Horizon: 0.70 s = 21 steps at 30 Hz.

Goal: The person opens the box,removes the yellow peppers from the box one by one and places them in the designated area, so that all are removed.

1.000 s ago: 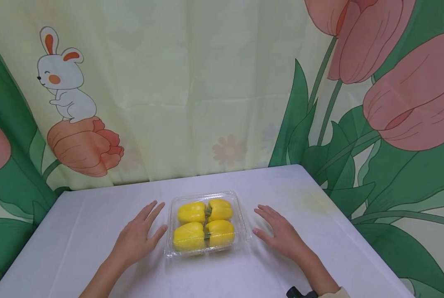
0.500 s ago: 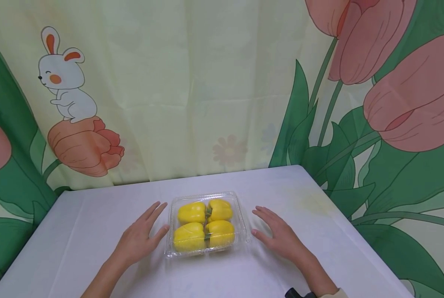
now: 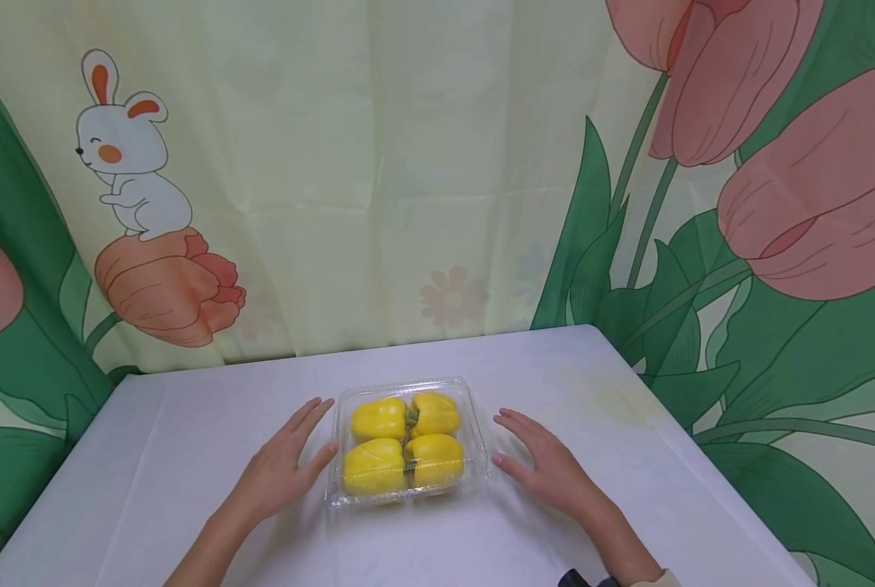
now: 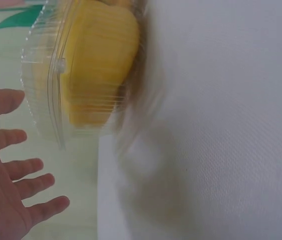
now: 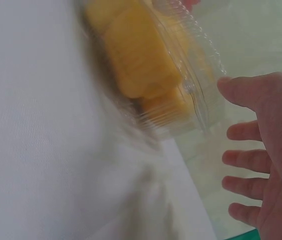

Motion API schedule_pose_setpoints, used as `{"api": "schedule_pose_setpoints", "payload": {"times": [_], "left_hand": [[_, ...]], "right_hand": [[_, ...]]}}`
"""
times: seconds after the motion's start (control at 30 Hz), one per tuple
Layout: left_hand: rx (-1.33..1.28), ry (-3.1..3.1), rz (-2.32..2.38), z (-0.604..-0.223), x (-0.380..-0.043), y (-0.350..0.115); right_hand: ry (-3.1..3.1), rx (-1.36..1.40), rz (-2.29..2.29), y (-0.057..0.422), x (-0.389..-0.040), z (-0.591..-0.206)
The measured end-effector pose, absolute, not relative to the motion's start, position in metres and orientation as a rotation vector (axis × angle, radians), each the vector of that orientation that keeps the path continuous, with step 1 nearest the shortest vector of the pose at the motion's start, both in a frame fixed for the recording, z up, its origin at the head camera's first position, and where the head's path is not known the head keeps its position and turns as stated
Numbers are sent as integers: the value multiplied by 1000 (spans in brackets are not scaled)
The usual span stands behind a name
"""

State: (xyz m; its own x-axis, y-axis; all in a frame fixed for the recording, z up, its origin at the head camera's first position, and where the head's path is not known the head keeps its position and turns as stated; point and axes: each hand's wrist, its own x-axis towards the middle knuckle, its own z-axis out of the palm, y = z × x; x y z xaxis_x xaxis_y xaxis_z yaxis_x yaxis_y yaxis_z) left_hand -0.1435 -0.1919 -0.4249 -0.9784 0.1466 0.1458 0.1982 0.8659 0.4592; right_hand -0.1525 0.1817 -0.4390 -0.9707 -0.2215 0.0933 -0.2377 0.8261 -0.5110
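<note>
On the white table stands a clear plastic clamshell box (image 3: 474, 416) with its lid down. Several yellow bell peppers (image 3: 375, 467) with green stems show through it, laid in two rows. My left hand (image 3: 279, 466) is held beside the box's left side, fingers spread and holding nothing. At the opposite side my right hand (image 3: 547, 466) hovers likewise, thumb and fingers extended toward the box. Each wrist view shows spread fingers close to the ridged wall of the box (image 4: 56, 100), with pepper (image 5: 141, 55) visible behind the plastic.
A white cloth covers the table (image 3: 209, 424). Behind it hangs a pale curtain (image 3: 437, 163) printed with tulips and a rabbit. Near the right wrist, at the bottom edge of the head view, is a small black device (image 3: 576, 579).
Both hands have drifted slightly inward, the left one to the right and the right one to the left, nearer the box. The box and peppers stay where they were.
</note>
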Motion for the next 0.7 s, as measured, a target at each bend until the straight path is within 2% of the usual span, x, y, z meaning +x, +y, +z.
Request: {"api": "schedule_pose_setpoints", "payload": {"times": [0.7], "left_hand": [[-304,-2895,-943,-430,-146,-187]], "right_hand": [[-2996,322,911,177,-151,-441]]}}
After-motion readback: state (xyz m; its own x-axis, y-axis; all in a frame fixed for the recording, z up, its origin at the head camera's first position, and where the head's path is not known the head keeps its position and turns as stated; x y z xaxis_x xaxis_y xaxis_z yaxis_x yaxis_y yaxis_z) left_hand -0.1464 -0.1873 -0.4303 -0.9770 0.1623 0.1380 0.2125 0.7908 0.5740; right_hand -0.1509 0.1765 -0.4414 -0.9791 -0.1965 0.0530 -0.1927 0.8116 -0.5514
